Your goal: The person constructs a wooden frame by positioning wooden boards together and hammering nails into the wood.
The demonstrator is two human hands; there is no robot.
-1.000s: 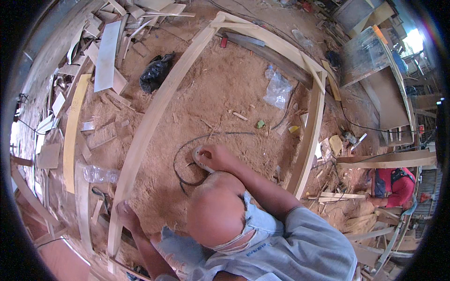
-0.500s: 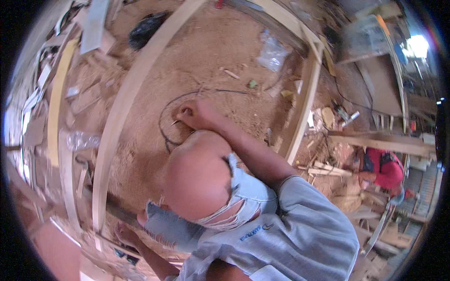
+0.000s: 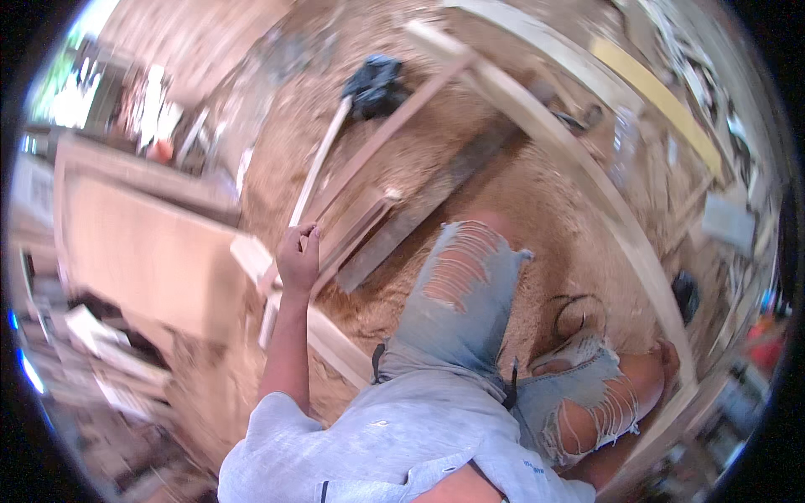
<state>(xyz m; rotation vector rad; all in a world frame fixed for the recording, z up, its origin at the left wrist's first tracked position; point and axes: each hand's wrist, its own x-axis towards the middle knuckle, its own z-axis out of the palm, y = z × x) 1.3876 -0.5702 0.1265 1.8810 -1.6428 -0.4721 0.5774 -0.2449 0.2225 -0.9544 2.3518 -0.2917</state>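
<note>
My left hand is raised over the near-left corner of a wooden frame. Its thumb and fingers curl together; what they hold, if anything, is too small to make out. The end of a thin pale wood strip comes close to those fingertips, but I cannot tell whether they touch. Over at the right, beyond my bent knee, part of my right hand shows against the frame's long side rail. Its fingers are blurred and mostly hidden.
Inside the frame, a dark plank lies on sandy ground near a thin black cable. A black plastic bag sits beyond a crosspiece. Large wood panels stand at left; a yellow board and scraps lie at far right.
My view has swung round to the left. The left hand has come up to the frame's corner; the right hand has left its place over the knee and is now by the side rail.
</note>
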